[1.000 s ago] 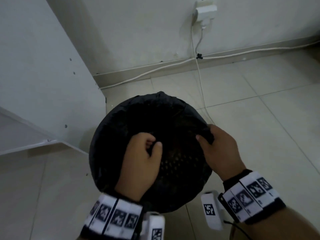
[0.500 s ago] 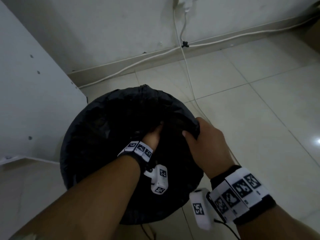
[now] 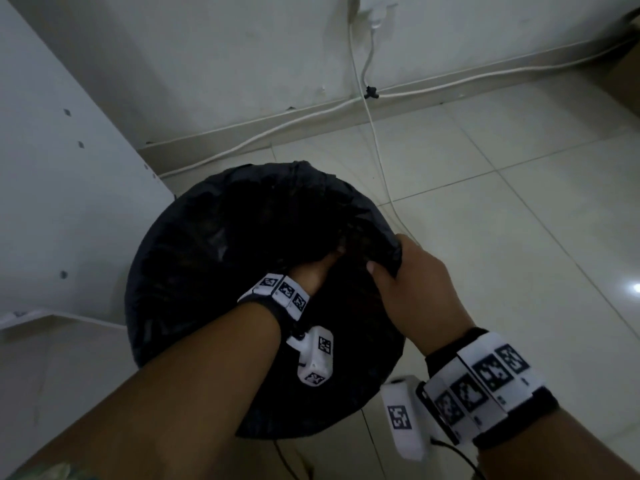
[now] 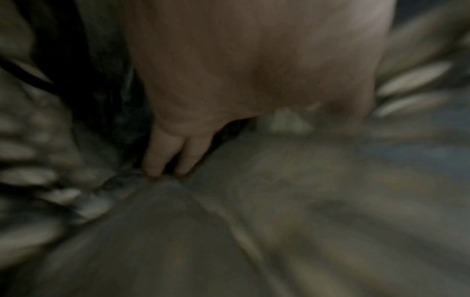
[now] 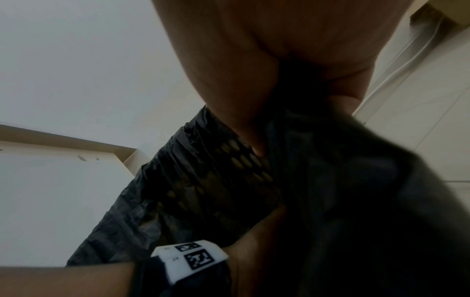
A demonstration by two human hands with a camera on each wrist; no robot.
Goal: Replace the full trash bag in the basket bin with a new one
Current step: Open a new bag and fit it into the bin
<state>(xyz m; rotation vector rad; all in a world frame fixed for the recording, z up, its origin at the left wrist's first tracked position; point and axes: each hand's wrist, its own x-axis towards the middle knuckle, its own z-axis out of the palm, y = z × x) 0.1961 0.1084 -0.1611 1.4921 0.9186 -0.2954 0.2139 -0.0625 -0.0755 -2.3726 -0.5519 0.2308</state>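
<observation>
A round basket bin (image 3: 166,344) stands on a pale tiled floor (image 3: 519,237), lined with a black trash bag (image 3: 194,244) whose edge is folded over the rim all the way round. The bin sits just beside a white panel (image 3: 69,168) at the left, and the wall (image 3: 207,64) with its skirting lies on the far side.

The left hand (image 3: 317,273) reaches down into the middle of the bag, the forearm crossing the near rim. In the left wrist view two fingers (image 4: 157,160) point straight down, their tips touching the bag's crumpled inner surface; the view is blurred, and whether the remaining fingers pinch any film cannot be told.

The right hand (image 3: 412,285) is at the right rim of the bin. Its fingers are curled over the folded edge of the bag and its thumb (image 3: 379,273) presses from the inner side, so a fold of black film is pinched between them. In the right wrist view the film (image 5: 330,180) bunches below the palm, and the bin's perforated wall (image 5: 244,160) shows through the bag.

White cables (image 3: 374,133) run along the skirting and down across the floor to the right of the bin. Both wrists carry bands with black-and-white markers.
</observation>
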